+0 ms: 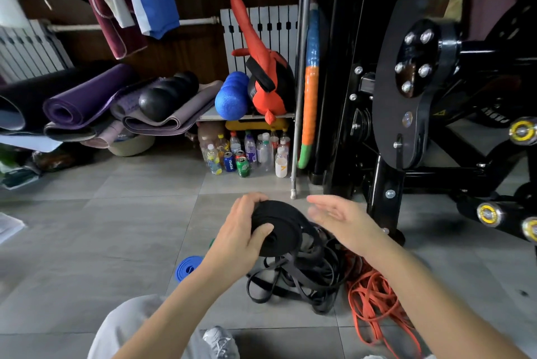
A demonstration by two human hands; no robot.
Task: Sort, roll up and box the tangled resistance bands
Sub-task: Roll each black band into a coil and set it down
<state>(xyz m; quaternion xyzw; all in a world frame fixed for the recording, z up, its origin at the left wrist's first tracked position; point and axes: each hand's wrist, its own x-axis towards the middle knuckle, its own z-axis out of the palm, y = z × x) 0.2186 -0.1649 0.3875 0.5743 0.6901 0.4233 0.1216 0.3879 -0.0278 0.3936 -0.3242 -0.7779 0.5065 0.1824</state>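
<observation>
My left hand (241, 230) grips a thick coiled roll of black resistance band (280, 227), thumb pressed on its centre. Loose black band trails from the roll down into a tangled black pile (302, 277) on the floor. My right hand (340, 219) hovers just right of the roll, fingers apart and blurred, holding nothing. A tangle of orange bands (374, 297) lies right of the black pile. A rolled blue band (187, 267) rests on the tiles to the left, partly behind my left forearm. No box is in view.
A black gym machine frame (386, 190) stands close on the right. Bottles and cans (247, 155) sit by the wall under a shelf with foam rollers (232, 97). Yoga mats (87, 102) pile at the left. My knee and shoe (218, 341) are below.
</observation>
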